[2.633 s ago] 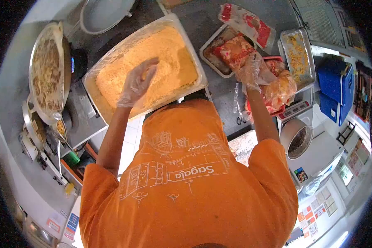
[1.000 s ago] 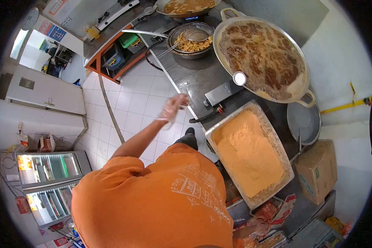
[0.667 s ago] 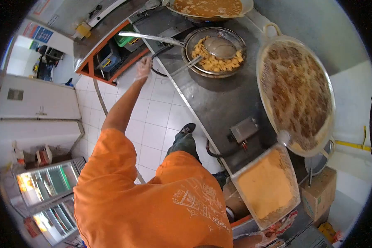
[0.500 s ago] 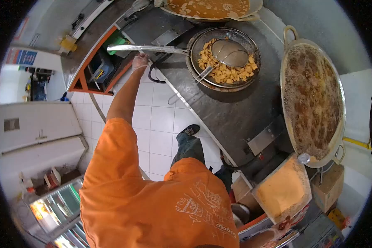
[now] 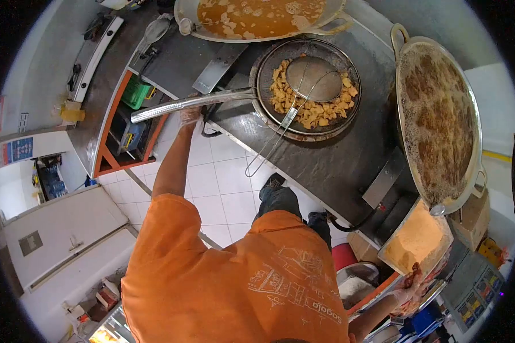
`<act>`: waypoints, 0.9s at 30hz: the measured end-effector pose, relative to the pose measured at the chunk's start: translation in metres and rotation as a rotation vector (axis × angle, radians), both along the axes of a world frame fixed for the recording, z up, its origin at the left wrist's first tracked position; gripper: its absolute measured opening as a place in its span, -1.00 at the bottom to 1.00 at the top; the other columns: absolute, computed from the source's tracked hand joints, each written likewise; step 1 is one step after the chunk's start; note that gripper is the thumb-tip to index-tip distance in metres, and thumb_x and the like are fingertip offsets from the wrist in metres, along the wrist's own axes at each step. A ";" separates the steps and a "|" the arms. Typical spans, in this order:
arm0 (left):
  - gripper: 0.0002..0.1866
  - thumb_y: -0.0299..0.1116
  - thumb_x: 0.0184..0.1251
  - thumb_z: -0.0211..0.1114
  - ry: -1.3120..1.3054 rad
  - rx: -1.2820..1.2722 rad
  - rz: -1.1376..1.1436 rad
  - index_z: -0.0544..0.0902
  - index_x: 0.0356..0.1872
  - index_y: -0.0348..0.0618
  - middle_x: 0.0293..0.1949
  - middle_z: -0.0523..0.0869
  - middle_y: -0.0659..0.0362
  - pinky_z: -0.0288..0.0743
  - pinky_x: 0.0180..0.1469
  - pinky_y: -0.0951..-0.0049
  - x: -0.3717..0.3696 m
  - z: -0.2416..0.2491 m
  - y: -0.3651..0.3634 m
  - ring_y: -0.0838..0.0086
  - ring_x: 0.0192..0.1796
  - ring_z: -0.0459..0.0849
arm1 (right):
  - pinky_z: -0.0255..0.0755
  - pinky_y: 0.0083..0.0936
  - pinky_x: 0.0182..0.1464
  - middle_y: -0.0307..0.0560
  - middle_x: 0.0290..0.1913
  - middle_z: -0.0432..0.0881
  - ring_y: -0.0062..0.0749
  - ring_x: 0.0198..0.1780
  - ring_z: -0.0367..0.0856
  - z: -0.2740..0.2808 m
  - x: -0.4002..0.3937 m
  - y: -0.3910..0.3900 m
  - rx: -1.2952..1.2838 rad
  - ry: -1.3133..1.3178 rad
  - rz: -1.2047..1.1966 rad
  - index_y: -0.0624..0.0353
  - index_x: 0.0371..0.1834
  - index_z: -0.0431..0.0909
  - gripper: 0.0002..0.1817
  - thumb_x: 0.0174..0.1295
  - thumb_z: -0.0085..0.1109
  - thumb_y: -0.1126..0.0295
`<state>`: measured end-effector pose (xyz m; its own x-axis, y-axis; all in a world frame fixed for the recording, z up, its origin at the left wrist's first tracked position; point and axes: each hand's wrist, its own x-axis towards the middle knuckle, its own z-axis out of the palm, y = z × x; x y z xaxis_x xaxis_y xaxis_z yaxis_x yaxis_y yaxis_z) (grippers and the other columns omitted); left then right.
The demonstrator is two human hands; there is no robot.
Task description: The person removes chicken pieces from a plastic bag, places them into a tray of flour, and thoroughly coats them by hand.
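My left hand (image 5: 190,116), in a clear plastic glove, is closed around the long metal handle of a large strainer (image 5: 194,102). The strainer's bowl rests over a round pan (image 5: 303,137) and holds fried golden-brown pieces (image 5: 320,117). A smaller wire skimmer (image 5: 315,79) lies on top of them, its looped handle reaching over the counter edge. At the lower right, my gloved right hand (image 5: 405,294) grips reddish raw meat (image 5: 412,276) at the near edge of a tray of orange flour (image 5: 415,237). Some of its fingers are hidden by the meat.
A wok of bubbling dark oil (image 5: 440,126) stands at the right, and another wok with pale floating pieces (image 5: 257,17) at the back. The dark metal counter (image 5: 320,166) runs between them. Below the flour tray are a metal pot (image 5: 357,280) and a red container (image 5: 343,255).
My right hand has come up and forward with the meat, closer to the flour tray. The whole view has turned somewhat. My left hand stays at the strainer handle.
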<state>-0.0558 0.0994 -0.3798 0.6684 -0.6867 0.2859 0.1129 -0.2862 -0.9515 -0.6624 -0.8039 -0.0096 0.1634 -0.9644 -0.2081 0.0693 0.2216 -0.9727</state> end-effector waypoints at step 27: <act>-0.66 -0.33 0.67 0.19 1.076 -2.371 0.145 0.57 0.32 -0.20 0.09 0.73 0.14 0.54 0.15 0.45 -0.027 0.125 -0.087 0.38 0.07 0.68 | 0.53 -0.68 -0.15 0.00 0.13 0.77 -0.53 -0.17 0.68 -0.007 -0.006 0.014 0.007 0.084 0.145 0.31 0.20 0.67 -0.59 0.32 0.38 0.39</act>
